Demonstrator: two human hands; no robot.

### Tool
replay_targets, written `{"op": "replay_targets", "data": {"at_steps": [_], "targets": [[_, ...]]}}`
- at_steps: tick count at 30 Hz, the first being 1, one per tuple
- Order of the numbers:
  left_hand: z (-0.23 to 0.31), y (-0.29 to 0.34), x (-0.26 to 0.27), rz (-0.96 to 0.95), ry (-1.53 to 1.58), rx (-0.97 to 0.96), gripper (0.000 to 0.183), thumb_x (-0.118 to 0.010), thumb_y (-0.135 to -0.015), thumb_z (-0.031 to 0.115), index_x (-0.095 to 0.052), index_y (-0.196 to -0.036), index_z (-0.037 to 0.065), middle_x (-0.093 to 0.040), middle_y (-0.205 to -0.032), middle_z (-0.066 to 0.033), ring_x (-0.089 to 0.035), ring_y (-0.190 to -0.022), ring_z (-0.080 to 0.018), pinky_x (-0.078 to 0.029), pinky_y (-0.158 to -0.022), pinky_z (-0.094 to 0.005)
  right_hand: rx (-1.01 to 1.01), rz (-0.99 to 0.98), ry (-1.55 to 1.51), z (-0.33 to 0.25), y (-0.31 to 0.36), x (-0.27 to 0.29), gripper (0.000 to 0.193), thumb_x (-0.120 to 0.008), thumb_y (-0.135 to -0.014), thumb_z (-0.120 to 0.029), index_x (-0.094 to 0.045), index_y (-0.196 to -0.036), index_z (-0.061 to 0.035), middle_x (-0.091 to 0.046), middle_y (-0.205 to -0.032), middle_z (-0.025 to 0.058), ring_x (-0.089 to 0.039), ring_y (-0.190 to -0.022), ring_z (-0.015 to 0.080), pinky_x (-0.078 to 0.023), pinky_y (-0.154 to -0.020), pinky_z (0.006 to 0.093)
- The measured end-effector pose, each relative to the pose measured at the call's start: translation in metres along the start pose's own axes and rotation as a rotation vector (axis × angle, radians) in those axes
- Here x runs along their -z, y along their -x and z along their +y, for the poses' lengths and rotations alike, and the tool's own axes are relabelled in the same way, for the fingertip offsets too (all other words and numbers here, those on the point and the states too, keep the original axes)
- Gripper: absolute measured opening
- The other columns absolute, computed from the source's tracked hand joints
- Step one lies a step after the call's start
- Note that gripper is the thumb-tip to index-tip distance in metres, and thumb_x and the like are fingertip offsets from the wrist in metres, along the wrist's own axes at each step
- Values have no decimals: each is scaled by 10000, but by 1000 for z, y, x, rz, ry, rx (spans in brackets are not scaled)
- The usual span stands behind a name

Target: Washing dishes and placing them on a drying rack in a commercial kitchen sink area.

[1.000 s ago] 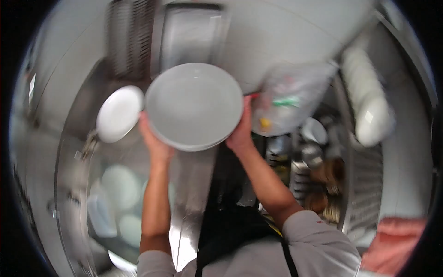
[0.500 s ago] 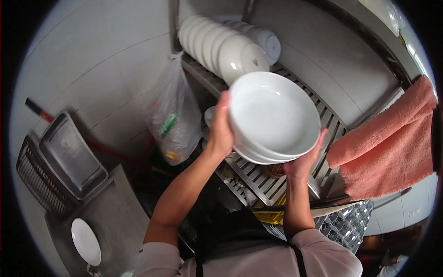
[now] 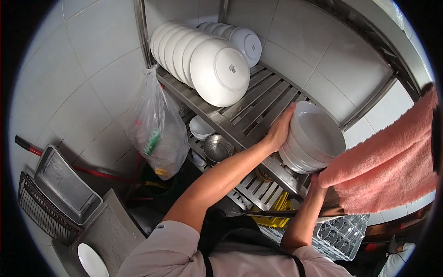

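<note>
Slatted grey-metal shelf [image 3: 221, 123] is spanning upper ctr; L hand [image 3: 279, 131] & R hand [image 3: 315, 180] are gripping stacked white round ceramic bowls [image 3: 318, 131], ctr-right: prob. heavy, stiff, slick, breakable; best holding low, both sides.

White bowls [image 3: 314, 136]; white dishes [image 3: 207, 64], the front one with a small dark mark [image 3: 232, 69]; salmon-pink towel [image 3: 380, 161]; grey slatted shelf [image 3: 230, 130]; clear bag [image 3: 154, 115] showing green and yellow patches; pale grey tiles [image 3: 106, 60].

Seeing a plastic bag [image 3: 159, 124] hanging at the shelf's [image 3: 229, 127] left corner, a pink towel [image 3: 383, 171] hanging by its right edge, a metal tray [image 3: 67, 182] leaning at the counter's [image 3: 110, 226] wall-side edge.
</note>
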State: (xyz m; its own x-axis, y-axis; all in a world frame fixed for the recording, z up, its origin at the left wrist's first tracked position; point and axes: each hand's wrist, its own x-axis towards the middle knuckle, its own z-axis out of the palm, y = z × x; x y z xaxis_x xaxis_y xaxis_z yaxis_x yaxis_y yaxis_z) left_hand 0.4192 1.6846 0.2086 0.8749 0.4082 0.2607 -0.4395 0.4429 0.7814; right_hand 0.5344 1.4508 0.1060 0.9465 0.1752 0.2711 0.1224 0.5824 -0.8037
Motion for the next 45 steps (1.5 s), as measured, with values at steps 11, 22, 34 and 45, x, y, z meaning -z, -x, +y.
{"op": "replay_targets", "data": {"at_steps": [11, 22, 34, 45], "targets": [[25, 17, 7, 340, -279, -213, 865, -332, -1002, 682, -381, -1456, -53, -419, -1463, -211, -399, -1345, -259, -263, -1159, -369, 468, 493, 737, -17, 95, -75, 563, -356, -1070, -431, -396, -1359, 51, -499, -1311, 187, -476, -1211, 297, -321, -1101, 441], [102, 259, 77, 684, -359, -409, 219, -659, -982, 216, -589, -1044, 18, -659, -921, -25, -602, -890, -72, -498, -798, -262, 240, -1010, 224, 43, 263, -198, 653, -365, -1037, -541, -543, -1208, 64, -573, -1127, 159, -550, -1065, 255, -408, -978, 400], [113, 666, 41, 1760, -853, -57, 138, -652, -977, 181, -657, -993, 44, -662, -837, -15, -617, -772, -93, -527, -703, -277, -225, -1635, 22, 42, 370, -230, 486, -499, -1022, -411, -612, -1111, 53, -639, -1070, 131, -591, -1027, 231, -438, -955, 361], [-162, 1024, -116, 2150, -698, 1452, 405, -536, -864, 316, -728, -1014, -7, -693, -1057, -264, -673, -996, -414, -535, -905, -458, 746, -3217, -268, -11, 746, -212, 385, -639, -917, -164, -591, -1255, 14, -603, -1269, 207, -546, -1246, 366, -463, -1029, 431]]}}
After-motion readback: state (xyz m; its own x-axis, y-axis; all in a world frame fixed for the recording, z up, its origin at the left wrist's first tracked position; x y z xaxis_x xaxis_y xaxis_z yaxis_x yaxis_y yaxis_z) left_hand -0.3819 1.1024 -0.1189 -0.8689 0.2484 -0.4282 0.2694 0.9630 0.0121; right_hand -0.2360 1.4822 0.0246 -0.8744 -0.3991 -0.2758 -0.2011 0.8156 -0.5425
